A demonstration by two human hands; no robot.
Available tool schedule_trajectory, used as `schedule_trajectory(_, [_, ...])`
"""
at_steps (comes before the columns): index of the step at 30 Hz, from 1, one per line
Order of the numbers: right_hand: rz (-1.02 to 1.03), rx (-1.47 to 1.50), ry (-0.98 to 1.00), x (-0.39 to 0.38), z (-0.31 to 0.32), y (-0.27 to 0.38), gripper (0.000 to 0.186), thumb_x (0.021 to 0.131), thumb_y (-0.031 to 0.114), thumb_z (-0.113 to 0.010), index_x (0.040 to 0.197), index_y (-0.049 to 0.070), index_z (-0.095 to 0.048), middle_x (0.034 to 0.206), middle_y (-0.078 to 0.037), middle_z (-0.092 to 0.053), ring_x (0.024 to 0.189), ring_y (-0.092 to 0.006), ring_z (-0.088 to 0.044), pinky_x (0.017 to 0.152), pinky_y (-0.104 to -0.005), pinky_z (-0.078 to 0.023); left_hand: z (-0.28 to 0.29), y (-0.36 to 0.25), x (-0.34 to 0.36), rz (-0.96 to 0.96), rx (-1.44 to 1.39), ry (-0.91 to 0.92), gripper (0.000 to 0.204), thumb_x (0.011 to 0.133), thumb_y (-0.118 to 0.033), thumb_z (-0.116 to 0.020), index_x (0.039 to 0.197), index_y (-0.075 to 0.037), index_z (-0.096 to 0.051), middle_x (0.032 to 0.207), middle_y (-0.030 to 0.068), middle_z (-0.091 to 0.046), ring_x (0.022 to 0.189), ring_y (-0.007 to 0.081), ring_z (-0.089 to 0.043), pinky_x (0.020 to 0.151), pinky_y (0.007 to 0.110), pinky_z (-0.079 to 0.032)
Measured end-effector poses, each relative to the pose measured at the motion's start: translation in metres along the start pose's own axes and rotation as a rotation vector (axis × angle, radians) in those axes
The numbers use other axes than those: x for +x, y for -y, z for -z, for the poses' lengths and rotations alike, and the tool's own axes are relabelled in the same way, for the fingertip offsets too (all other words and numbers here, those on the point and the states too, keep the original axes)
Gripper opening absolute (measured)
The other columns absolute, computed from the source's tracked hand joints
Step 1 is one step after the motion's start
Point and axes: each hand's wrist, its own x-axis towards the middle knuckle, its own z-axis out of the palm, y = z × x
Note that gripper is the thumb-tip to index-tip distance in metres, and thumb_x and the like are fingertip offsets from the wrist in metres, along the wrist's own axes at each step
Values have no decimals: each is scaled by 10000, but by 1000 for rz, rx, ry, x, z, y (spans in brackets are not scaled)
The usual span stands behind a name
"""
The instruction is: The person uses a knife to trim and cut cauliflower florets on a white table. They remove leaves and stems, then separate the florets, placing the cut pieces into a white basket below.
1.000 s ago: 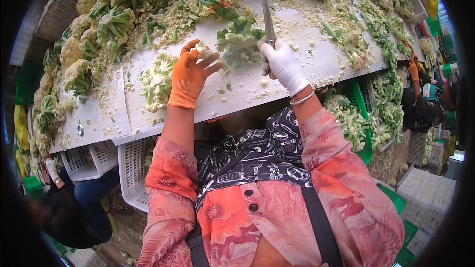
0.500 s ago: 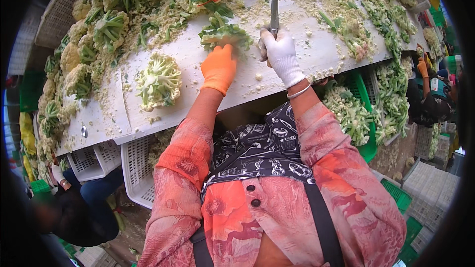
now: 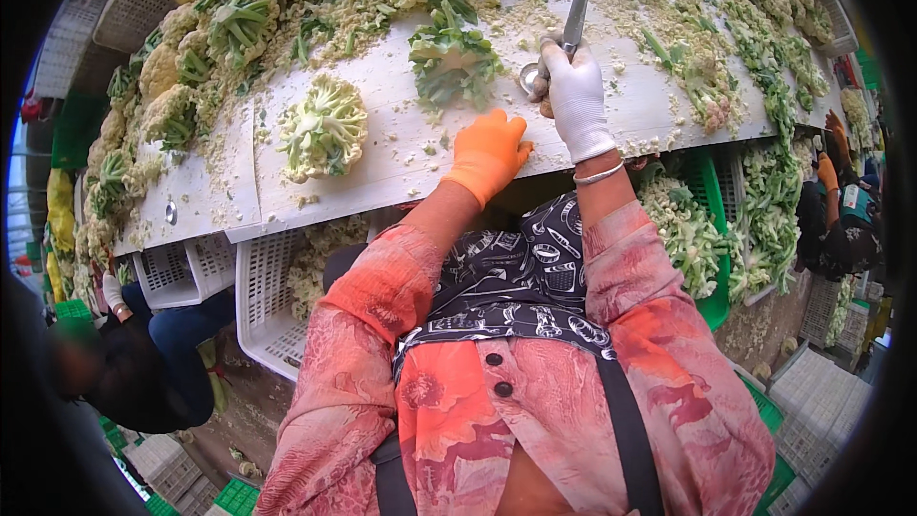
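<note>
The knife juts bare beyond the right hand clamped round it, so a careless swing could nick the left hand, near and to its left, curled, whether round anything I cannot tell. Farther left, the unheld cauliflower might roll if bumped.

– how's the left hand?
– knuckles up, loosely bent, slanting far and right from the left forearm.
– and the right hand?
– farther out, curled tight, the right forearm leaning far and slightly left.
</note>
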Motion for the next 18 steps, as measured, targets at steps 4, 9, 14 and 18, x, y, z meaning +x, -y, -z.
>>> schedule_trajectory(4, [-9,-33,1,-5,3,3,196,985,203,-581,1106,59,-522,664,-18,-574,447,-105,-538,356,-249,-366,-15,13,-7,-39,84,6,179,887,-272,-677,993,-130,-653,1006,119,-623,951,345,-641,763,469,-549])
schedule_trajectory(9, [-15,10,20,-8,1,6,196,994,185,-567,1129,50,-523,661,-9,-543,455,-91,-519,348,-243,-348,22,79,-57,-19,188,43,158,884,-267,-673,944,-121,-657,1007,113,-624,951,346,-638,798,464,-540])
schedule_trajectory(14, [-20,-13,126,-12,-1,4,217,1020,189,-548,1172,37,-519,733,9,-497,528,-74,-491,414,-247,-435,87,144,-156,271,66,297,203,920,-278,-614,965,-87,-666,1019,156,-640,978,375,-635,860,472,-514])
schedule_trajectory(18, [9,22,71,-8,-3,-3,229,1000,173,-557,1180,35,-528,663,-5,-519,461,-77,-474,350,-244,-341,114,190,-228,569,90,272,345,948,-395,-600,1040,-84,-717,1119,171,-674,1049,376,-635,927,456,-499])
